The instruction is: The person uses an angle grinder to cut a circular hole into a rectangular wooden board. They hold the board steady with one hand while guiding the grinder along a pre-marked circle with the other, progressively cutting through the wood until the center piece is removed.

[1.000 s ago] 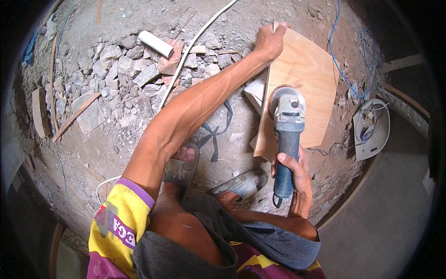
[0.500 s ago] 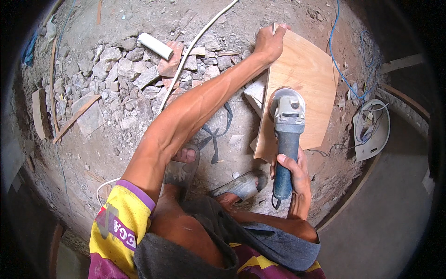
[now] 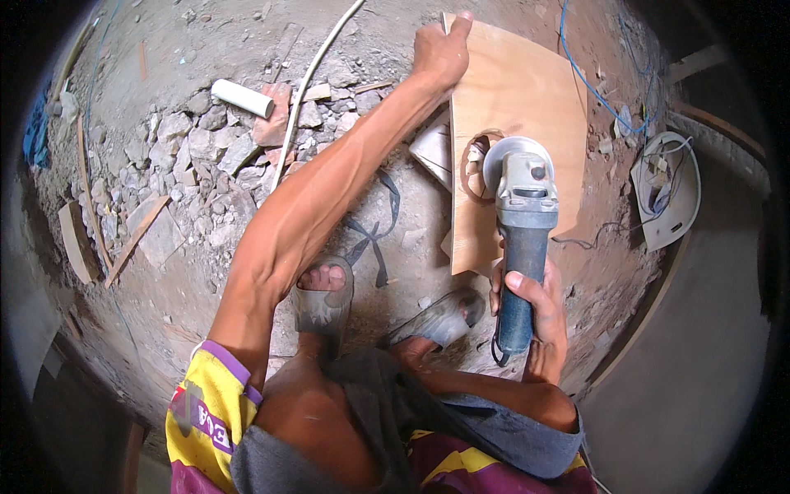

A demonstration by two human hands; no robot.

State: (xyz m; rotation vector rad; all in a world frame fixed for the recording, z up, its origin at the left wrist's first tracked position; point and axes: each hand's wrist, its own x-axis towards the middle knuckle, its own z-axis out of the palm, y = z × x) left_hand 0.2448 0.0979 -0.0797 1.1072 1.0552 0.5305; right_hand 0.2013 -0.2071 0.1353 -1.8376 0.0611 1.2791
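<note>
A heap of grey stones [image 3: 239, 152] covered the dusty ground [image 3: 247, 33] at upper left, a short white pipe [image 3: 243, 98] at its edge (one end overlapped a reddish slab [image 3: 273, 128]). A pale cable [image 3: 304, 82] curved down past both. Farther left, a thin wooden strip [image 3: 138, 240] slanted beside a thicker wood offcut [image 3: 78, 243]. A black strap [image 3: 378, 247] lay twisted mid-ground; at right, a blue wire [image 3: 588, 86] looped above a white shell-shaped piece [image 3: 668, 229].
</note>
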